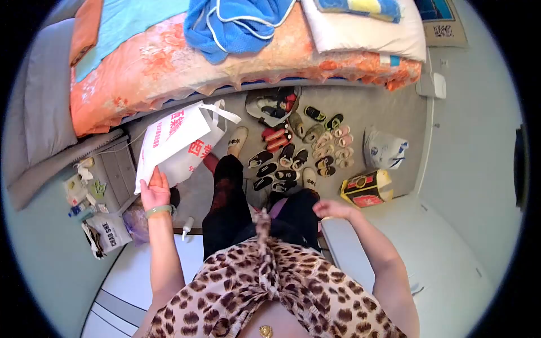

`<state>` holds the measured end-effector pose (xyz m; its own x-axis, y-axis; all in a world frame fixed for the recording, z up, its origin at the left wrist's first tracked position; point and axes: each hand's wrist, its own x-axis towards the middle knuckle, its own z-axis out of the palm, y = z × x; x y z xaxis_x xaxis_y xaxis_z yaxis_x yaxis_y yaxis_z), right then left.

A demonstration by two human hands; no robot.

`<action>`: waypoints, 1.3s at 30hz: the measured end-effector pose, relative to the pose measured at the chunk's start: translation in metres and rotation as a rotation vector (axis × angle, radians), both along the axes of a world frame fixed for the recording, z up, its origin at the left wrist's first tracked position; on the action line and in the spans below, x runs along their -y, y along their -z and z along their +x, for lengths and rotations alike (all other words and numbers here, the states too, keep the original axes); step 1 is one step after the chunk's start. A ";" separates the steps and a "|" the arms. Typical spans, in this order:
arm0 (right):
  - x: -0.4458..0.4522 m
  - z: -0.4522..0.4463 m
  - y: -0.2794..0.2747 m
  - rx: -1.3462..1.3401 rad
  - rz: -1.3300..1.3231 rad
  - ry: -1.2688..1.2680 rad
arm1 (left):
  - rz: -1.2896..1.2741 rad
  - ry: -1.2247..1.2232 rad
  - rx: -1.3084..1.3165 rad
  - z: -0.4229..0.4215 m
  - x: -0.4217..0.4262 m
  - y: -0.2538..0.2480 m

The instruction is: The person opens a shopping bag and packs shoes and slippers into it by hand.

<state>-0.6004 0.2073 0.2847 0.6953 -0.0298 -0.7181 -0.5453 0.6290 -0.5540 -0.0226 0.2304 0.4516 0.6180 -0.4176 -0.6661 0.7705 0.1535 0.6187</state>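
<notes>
My left hand [155,191] grips the lower corner of a white bag [174,135] with red printed characters. The bag is raised and tilted, its loop handles pointing away from me beside the bed. A pale bangle sits on my left wrist. Above my right thigh, my right hand [332,209] has its fingers curled in, and I see nothing in it. Several pairs of shoes and slippers stand on the floor ahead, among them red striped slippers [276,139], black shoes [260,158] and pink slippers [342,135]. An open bag [262,115] with shoes inside stands behind them.
The bed [152,62] with orange floral bedding runs across the far side, a blue towel [231,28] on it. A white plastic bag [386,149] and a yellow-black box [366,188] stand right. A nightstand [115,174] is left; a white bottle [187,226] lies near my left forearm.
</notes>
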 end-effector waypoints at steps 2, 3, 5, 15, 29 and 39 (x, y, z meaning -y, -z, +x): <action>0.034 0.080 0.007 0.129 -0.121 0.017 | 0.127 -0.021 0.051 0.012 -0.002 -0.006; 0.039 0.130 0.011 0.157 -0.239 -0.133 | 0.149 -0.012 0.068 0.012 -0.002 -0.006; 0.029 0.236 0.001 0.278 -0.293 -0.333 | 0.195 0.005 0.086 0.026 0.001 0.007; -0.144 0.380 0.022 0.213 -0.414 -0.568 | 0.339 0.171 0.178 0.014 0.008 0.035; -0.095 0.109 0.107 -0.017 -0.489 -0.188 | 0.229 0.228 0.036 -0.042 0.017 0.150; -0.145 -0.054 0.165 -0.316 -0.808 0.128 | 0.476 0.295 0.167 0.064 0.040 0.263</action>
<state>-0.6547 0.3520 0.1201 0.4235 -0.6768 -0.6021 -0.7009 0.1762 -0.6912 0.0415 0.1909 0.1886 0.6338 -0.2670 -0.7260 0.6242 -0.3777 0.6839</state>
